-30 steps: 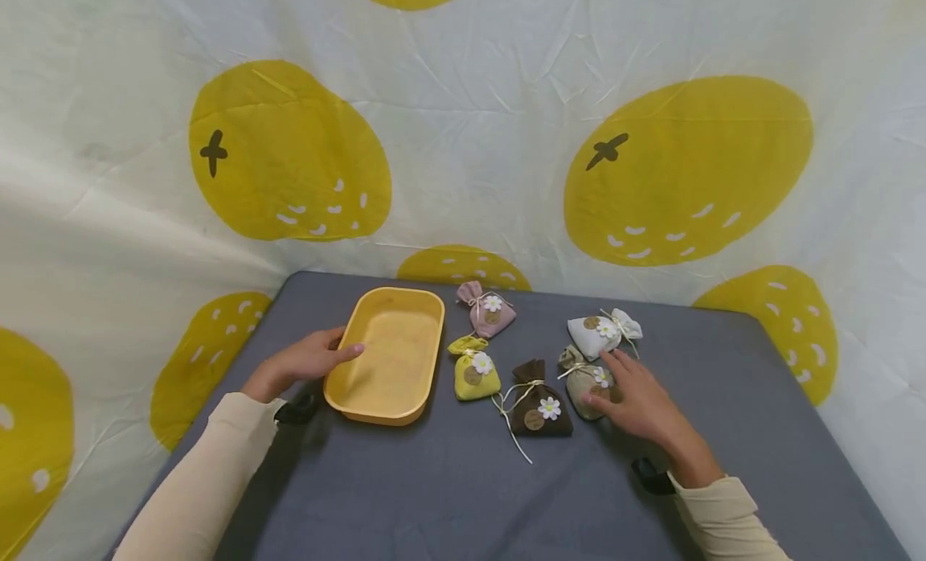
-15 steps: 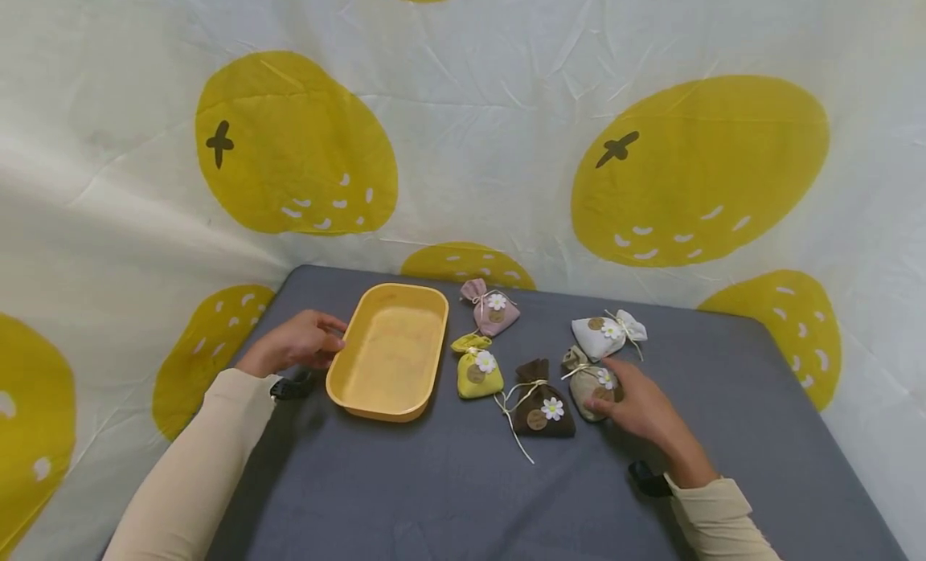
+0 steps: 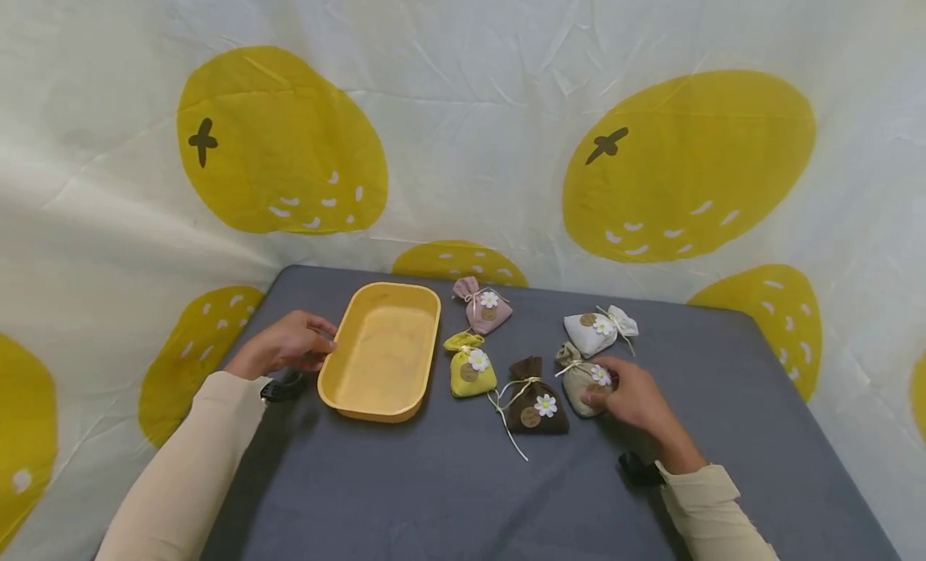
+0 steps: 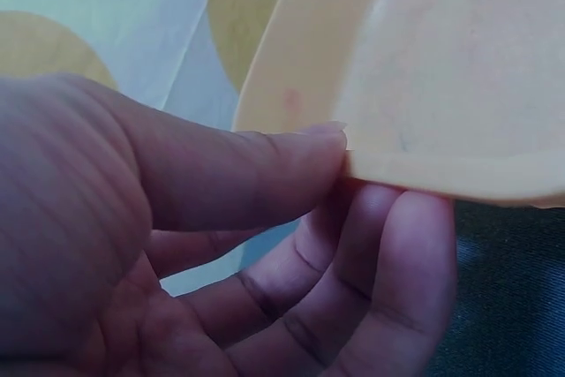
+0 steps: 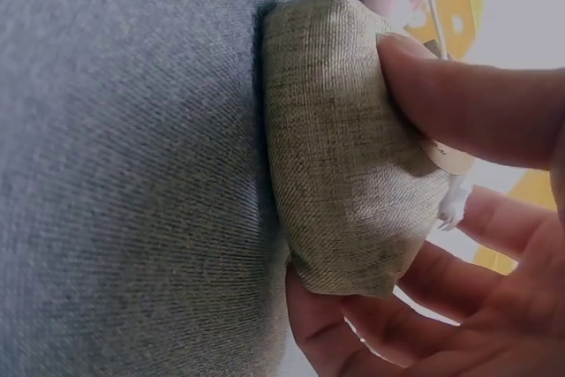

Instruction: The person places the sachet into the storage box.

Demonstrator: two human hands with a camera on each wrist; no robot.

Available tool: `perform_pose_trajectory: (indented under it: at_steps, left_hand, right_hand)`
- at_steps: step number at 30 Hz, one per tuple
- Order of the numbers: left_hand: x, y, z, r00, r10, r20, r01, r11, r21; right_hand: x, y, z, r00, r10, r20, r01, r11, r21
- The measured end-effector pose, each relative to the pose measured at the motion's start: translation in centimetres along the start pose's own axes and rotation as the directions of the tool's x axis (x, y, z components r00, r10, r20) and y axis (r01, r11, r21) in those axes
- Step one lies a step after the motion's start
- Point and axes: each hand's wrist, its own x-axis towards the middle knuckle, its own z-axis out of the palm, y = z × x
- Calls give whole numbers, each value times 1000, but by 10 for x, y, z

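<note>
My left hand (image 3: 289,341) is at the left side of a yellow plastic tray (image 3: 323,390). In the left wrist view the thumb lies on the tray's rim (image 4: 459,178), with curled fingers under it. My right hand (image 3: 637,396) grips a greyish-beige drawstring pouch (image 3: 576,386) with a white flower. Seen from the right wrist, the thumb presses one face of the pouch (image 5: 340,147) and fingers lie along its other side. It still sits against the cloth. Close by are a white pouch (image 3: 584,337) and a dark brown pouch (image 3: 555,424).
A yellow pouch (image 3: 463,384) and a pink pouch (image 3: 492,318) lie right of the tray. All stand on a grey cloth-covered table (image 3: 448,497). A white curtain (image 3: 470,167) with yellow fruit prints hangs behind.
My left thumb has drawn back from over the tray's inside to its rim, and the fingers have curled. My right hand has closed from hovering over the beige pouch to gripping it.
</note>
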Motion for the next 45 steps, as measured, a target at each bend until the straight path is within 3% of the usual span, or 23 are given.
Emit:
perform_pose_trajectory:
  at_steps: [16,28,45]
  left_hand:
    - [1,0,-1,1000,-21,11,21,1000,8]
    - [4,-4,-1,999,-33,-3,32,999,-13]
    - [5,-5,2,999,-50,-19,49,997,-52]
  right_hand:
    - [2,8,-1,993,79,-83,-63,983,175]
    - [3,1,-3,983,150,-102,-104,927,361]
    - [16,-28,-16,981,108,-163,-31,909,415]
